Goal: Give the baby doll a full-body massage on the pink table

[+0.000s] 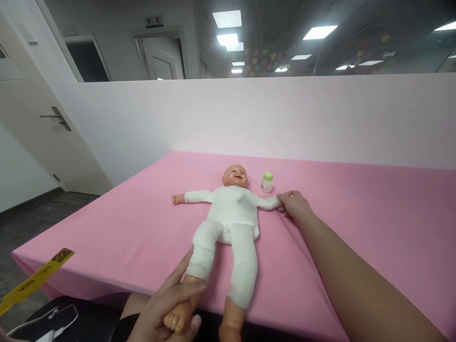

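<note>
A baby doll (231, 213) in a white bodysuit lies on its back on the pink table cover (338, 190), arms spread, legs toward me over the front edge. My left hand (171, 308) grips the doll's foot at the near edge. My right hand (294, 205) is closed on the end of the doll's outstretched arm. A small bottle with a green cap (267, 182) stands upright just beyond that arm, near the doll's head.
A white partition wall (249, 114) rises behind the table. A white door with a lever handle (55, 118) stands at the left. A yellow tape strip (33, 281) hangs at the lower left, near white cables (53, 319).
</note>
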{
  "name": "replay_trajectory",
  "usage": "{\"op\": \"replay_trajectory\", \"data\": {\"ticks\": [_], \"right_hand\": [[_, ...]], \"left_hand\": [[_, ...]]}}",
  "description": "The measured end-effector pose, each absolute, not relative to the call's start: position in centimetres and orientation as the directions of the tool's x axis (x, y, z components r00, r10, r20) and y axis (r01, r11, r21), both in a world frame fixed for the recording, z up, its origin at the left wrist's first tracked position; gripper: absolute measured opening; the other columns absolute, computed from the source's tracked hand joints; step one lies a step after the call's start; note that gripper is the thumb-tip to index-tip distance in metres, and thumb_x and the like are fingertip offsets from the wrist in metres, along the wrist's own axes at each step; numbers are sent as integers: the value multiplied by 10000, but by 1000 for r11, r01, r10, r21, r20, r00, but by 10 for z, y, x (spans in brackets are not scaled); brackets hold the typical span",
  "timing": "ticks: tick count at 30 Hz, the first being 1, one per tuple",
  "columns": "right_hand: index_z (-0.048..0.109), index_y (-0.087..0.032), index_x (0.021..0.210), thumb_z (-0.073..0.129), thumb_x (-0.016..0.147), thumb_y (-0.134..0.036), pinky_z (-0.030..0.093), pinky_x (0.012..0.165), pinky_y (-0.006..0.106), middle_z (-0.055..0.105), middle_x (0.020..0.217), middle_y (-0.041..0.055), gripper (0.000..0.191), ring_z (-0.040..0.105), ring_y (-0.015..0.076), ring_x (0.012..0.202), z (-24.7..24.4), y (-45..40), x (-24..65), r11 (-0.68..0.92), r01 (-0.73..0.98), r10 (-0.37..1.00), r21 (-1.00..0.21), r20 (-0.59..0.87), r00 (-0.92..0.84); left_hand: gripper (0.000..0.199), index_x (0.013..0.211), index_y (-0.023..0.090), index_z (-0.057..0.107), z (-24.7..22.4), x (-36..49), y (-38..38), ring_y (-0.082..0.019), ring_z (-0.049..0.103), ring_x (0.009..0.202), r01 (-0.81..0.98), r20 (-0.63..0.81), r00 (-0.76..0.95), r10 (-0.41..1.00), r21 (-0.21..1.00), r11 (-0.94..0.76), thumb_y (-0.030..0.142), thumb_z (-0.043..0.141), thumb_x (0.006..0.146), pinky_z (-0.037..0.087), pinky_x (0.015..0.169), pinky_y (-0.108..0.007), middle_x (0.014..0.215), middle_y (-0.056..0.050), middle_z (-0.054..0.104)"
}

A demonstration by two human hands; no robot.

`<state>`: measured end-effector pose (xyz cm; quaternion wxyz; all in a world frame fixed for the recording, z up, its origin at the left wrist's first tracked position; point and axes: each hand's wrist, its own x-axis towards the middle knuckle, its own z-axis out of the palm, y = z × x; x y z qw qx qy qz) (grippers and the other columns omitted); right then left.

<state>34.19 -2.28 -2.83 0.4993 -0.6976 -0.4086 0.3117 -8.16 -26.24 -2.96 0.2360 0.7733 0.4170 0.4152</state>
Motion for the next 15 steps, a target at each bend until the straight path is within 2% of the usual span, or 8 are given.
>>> {"op": "replay_trajectory", "data": {"ticks": [3, 6, 10, 13, 15], "right_hand": [[515, -209, 1443, 796, 792, -454, 604, 698, 406, 765, 1084, 142, 750, 749, 290, 799, -21, -28, 335, -163, 417, 868, -894, 71, 491], [484, -241, 1510, 772, 833, -487, 586, 865, 413, 761, 1163, 106, 775, 745, 290, 979, -11, -37, 318, -9, 521, 840, -854, 276, 467], [517, -309, 1507, 754, 875, -439, 587, 870, 371, 757, 1190, 39, 687, 742, 235, 952, 2, -53, 285, 250, 552, 818, -796, 478, 319], [605, -349, 1434, 726, 911, -370, 581, 850, 360, 753, 1200, 8, 537, 725, 234, 987, 10, -64, 262, 376, 652, 814, -658, 571, 108], [675, -352, 1354, 705, 938, -332, 569, 848, 370, 765, 1162, 4, 418, 714, 246, 1005, 12, -69, 251, 445, 720, 811, -532, 581, -72]], "left_hand": [[431, 1313, 236, 720, -23, -78, -260, -216, 432, 1530, 428, 436, 265, 860, 746, -510, 273, 725, 883, 430, 1285, -307, 1620, -68, 370], [428, 1323, 221, 711, -15, -73, -251, -229, 369, 1570, 398, 405, 254, 878, 783, -477, 300, 709, 902, 421, 1296, -326, 1650, -76, 311], [442, 1364, 228, 678, -4, -63, -226, -217, 247, 1628, 401, 311, 260, 914, 826, -396, 369, 658, 945, 387, 1323, -349, 1677, -64, 251], [467, 1349, 212, 681, 7, -53, -202, -206, 144, 1658, 388, 271, 243, 931, 853, -349, 431, 662, 937, 299, 1373, -384, 1618, -81, 368], [491, 1335, 213, 686, 15, -45, -186, -217, 138, 1660, 376, 246, 211, 946, 873, -311, 467, 685, 914, 285, 1379, -395, 1603, -80, 389]]}}
